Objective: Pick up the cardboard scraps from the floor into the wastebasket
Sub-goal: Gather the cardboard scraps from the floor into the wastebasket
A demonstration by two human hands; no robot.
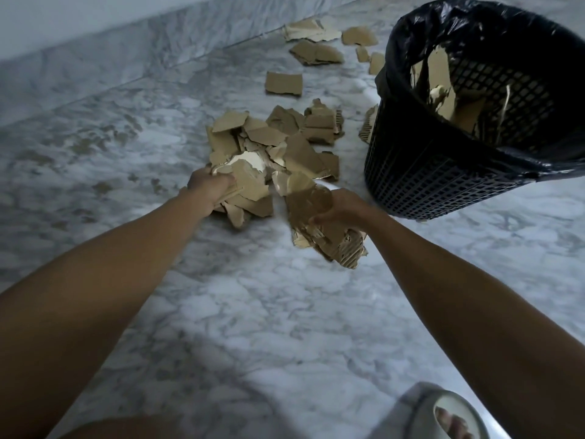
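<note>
Brown torn cardboard scraps [278, 137] lie in a heap on the marble floor, just left of the wastebasket [443, 172]. The basket is dark plastic mesh with a black bag liner and holds several scraps inside [443, 87]. My left hand [209, 188] is closed on a bunch of scraps [250, 188] at the heap's near edge. My right hand [342, 210] grips another bunch of scraps [329, 242], held slightly above the floor, near the basket's base.
More loose scraps [316, 52] lie farther away along the marble skirting of the wall [126, 58], and one flat piece [284, 83] sits alone between them and the heap. My foot in a grey slipper [443, 419] is at the bottom right.
</note>
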